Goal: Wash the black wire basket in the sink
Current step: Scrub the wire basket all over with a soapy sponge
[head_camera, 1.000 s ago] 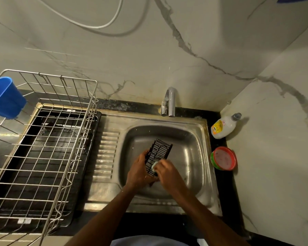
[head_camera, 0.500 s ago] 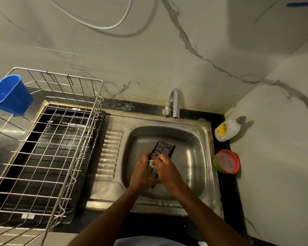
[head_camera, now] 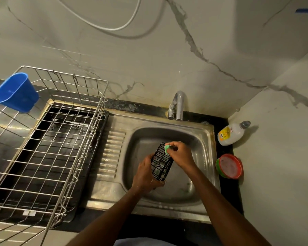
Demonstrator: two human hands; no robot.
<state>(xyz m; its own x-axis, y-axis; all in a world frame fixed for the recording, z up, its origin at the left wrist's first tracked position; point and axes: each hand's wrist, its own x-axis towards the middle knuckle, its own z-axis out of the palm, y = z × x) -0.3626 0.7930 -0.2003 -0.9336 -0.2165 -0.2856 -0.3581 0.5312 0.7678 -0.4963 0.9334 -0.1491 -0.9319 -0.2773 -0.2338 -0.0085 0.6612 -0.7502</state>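
— From the head camera, where do we have the black wire basket (head_camera: 161, 163)?

— Over the steel sink (head_camera: 205, 139) bowl, tilted, its far end toward the tap (head_camera: 177, 105). Our left hand (head_camera: 146, 173) grips its near end, fingers curled round the wires.

— And our right hand (head_camera: 181, 154)?

— It pinches a green scouring pad (head_camera: 167, 149) against the basket's far top edge.

— Around us?

— A wire dish rack (head_camera: 48, 148) with a blue cup (head_camera: 14, 92) stands left of the sink; a detergent bottle (head_camera: 232, 133) and a red-rimmed tub (head_camera: 229, 166) sit on the right
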